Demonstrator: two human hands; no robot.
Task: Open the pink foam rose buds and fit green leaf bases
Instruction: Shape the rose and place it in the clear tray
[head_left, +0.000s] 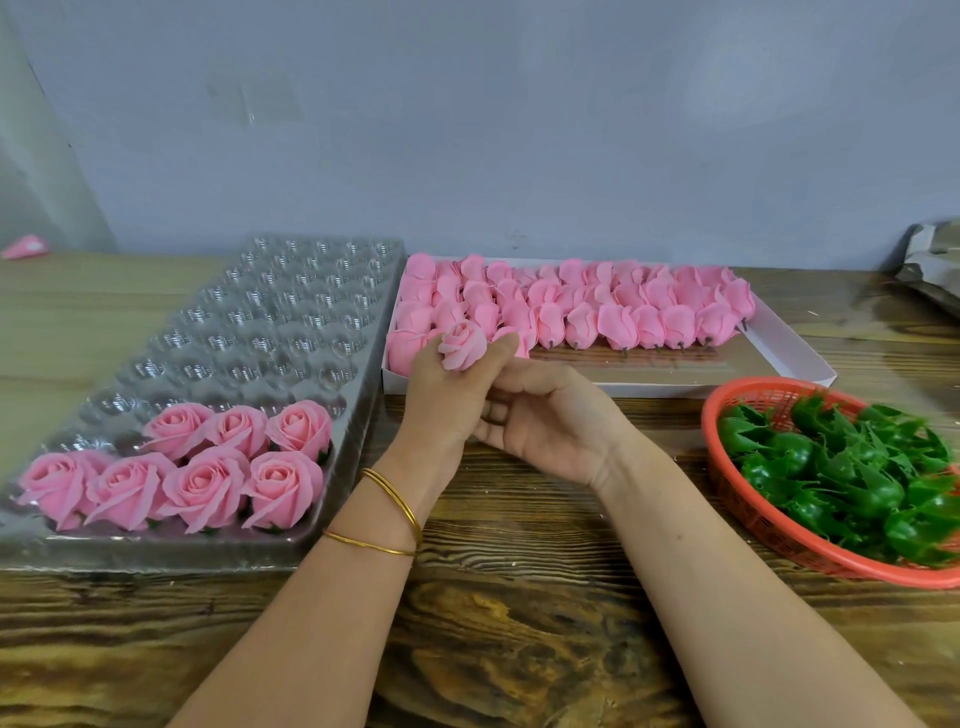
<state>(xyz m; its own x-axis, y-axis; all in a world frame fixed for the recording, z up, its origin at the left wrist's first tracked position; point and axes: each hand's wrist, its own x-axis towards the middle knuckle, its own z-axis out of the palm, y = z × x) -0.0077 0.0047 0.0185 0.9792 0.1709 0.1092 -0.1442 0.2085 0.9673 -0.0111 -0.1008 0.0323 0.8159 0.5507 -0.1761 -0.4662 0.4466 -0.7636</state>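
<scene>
**Step in hand: opening one bud; leaf base not yet fitted**

One pink foam rose bud (462, 347) is held up over the near left corner of the white cardboard box (800, 353). It is gripped at the tips of the left hand (441, 400), whose fingers are curled round its lower part. The outer petals are seen partly loosened; no green is seen under it.

The right hand (556, 421) lies against the left from beneath, its fingers curled inward. Whether these fingers pinch the bud's underside cannot be told; that part is hidden.

Closed buds (618, 322) are packed in rows in the box. Green leaf bases (831, 467) are heaped in the red plastic basket (709, 415), to the right and well apart from the hands. Seven finished roses (208, 467) are seated in the near cells of the clear blister tray (260, 332); most cells are unfilled.

Judgement: the task is at an early stage. Next, the petals are to be spread further, gently, since foam is judged easily torn. A leaf base is then to be fetched from the basket and pushed onto the bud's underside.
</scene>
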